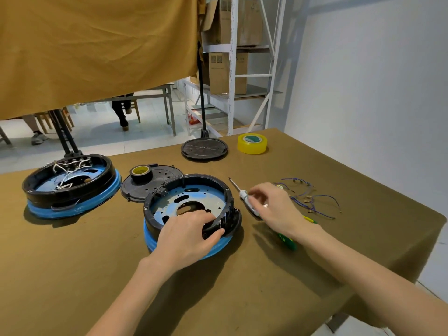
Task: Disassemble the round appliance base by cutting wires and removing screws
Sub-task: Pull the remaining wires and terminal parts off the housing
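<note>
Lettering on the green tool handle [287, 240] under the right wrist is too blurred to read. Left-hand fingers [206, 218] pinch a black rim piece [224, 220] of the round appliance base [191, 207] on the desk [72, 263]. Right-hand fingers [257, 192] curl loosely over the screwdriver [238, 190], cut wires [310, 198] just beyond them.

Your olive cloth-covered table [72, 275] carries two round black-and-blue appliance bases [194, 197] [70, 185], two black disc covers [204, 147] [143, 192], yellow tape roll [252, 143], white-handled screwdriver [238, 190], loose blue wires [312, 200].

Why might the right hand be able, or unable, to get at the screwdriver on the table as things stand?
Probably able: the right hand hovers directly over the screwdriver, which lies flat on the table beside the round base with nothing covering it. The loose wires lie off to its far side.
</note>
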The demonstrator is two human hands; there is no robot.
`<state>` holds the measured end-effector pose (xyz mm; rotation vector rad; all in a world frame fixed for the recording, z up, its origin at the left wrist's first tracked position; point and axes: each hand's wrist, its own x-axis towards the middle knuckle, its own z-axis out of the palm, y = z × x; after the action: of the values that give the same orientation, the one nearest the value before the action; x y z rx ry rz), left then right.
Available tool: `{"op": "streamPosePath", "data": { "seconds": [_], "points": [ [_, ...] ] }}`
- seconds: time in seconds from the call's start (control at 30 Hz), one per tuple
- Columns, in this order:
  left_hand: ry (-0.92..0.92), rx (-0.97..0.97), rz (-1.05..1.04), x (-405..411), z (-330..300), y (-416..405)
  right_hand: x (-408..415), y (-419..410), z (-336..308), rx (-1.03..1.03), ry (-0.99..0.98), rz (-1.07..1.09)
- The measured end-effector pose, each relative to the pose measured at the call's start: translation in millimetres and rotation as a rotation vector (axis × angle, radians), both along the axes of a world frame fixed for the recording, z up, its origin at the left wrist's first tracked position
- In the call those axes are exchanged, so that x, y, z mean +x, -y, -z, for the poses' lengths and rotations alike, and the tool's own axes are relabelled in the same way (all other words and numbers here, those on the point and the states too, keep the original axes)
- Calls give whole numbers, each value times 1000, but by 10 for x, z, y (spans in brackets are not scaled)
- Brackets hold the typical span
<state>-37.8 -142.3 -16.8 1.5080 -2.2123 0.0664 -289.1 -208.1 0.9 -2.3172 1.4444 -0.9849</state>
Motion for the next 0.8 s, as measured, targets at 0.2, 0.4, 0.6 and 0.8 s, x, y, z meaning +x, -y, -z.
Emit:
{"op": "streamPosePath", "data": {
  "seconds": [0.2, 0.4, 0.6, 0.8],
  "points": [
    [46, -18, 25, 48, -65, -61, 333, -164, -140, -46, -303, -297],
    [38, -197, -52, 42, 54, -206, 38, -268, 93, 43, -302, -161],
    [57, -181, -107, -24, 33, -230, -135, -314, 352, 24, -526, 289],
    [79, -153, -95, 8, 37, -241, -142, -391, 400, 111, -394, 310]
  ]
}}
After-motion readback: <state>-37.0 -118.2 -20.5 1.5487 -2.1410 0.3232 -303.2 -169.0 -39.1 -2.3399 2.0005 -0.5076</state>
